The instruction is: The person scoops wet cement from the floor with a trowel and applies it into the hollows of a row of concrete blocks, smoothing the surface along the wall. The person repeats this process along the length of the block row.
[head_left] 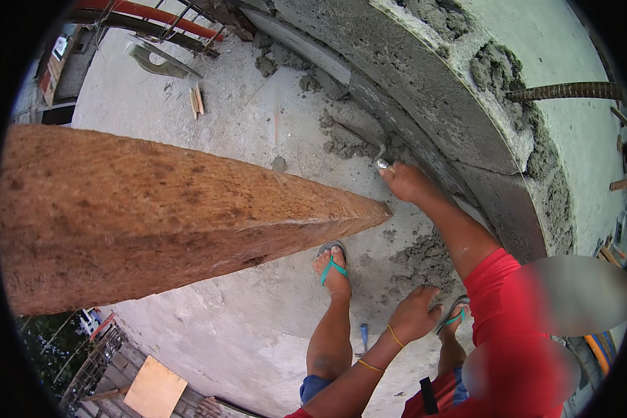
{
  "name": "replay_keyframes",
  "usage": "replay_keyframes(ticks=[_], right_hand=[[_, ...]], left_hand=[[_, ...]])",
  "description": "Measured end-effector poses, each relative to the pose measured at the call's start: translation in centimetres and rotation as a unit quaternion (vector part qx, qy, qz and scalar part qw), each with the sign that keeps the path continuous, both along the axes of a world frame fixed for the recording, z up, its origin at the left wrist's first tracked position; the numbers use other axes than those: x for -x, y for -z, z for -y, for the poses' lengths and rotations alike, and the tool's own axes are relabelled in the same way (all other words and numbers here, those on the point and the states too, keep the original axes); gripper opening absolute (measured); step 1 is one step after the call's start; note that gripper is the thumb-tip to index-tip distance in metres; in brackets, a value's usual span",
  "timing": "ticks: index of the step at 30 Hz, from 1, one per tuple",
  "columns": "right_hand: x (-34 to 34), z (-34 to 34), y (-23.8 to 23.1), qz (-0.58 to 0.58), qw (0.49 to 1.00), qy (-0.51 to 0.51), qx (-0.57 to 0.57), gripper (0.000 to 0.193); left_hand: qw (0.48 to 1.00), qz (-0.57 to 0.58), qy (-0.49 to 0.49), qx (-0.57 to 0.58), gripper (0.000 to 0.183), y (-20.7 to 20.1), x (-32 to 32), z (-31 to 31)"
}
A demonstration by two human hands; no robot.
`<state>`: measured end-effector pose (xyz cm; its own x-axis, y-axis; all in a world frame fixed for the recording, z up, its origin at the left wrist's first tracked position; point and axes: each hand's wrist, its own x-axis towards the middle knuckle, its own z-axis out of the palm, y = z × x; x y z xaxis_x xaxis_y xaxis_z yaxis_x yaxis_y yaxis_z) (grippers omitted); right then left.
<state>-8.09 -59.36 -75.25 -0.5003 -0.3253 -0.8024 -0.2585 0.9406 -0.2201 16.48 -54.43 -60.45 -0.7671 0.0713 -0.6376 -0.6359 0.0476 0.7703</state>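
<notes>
My right hand (406, 182) is closed around the handle of a trowel (382, 153). The trowel's blade reaches away to the left over wet grey mortar (345, 148) along the foot of a concrete ledge (425, 104). Nearer my body, my left hand (414, 313) hangs empty beside a mortar patch (425, 268) on the floor. Its fingers bend loosely with the thumb apart, and a thin yellow band circles the wrist.
A thick wooden post (188, 209) crosses from the left toward the middle. Rebar (564, 91) juts out over the ledge. Behind lie a grey, curved-handled tool (157, 63) and wood scraps (197, 101). A blue-handled tool (364, 336) lies near my feet in flip-flops (333, 268).
</notes>
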Motion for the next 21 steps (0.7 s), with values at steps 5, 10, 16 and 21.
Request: replay_keyframes(ticks=[5, 10, 16, 21], right_hand=[[2.8, 6.4, 1.8, -0.039, 0.991, 0.104, 0.072, 0.061], [4.1, 10.8, 4.4, -0.015, 0.984, 0.146, 0.098, 0.058], [3.4, 8.8, 4.8, 0.062, 0.974, 0.175, 0.131, 0.059], [1.2, 5.8, 3.0, -0.026, 0.992, 0.091, 0.080, 0.059]], left_hand=[[1.000, -0.002, -0.001, 0.005, 0.041, 0.9, -0.3, 1.2], [0.999, -0.038, 0.003, 0.007, 0.045, 1.5, -0.5, 1.4], [0.999, -0.031, 0.038, 0.018, 0.043, 1.2, -0.6, 1.1], [0.999, -0.025, 0.029, 0.016, 0.039, 0.9, 0.3, 1.7]])
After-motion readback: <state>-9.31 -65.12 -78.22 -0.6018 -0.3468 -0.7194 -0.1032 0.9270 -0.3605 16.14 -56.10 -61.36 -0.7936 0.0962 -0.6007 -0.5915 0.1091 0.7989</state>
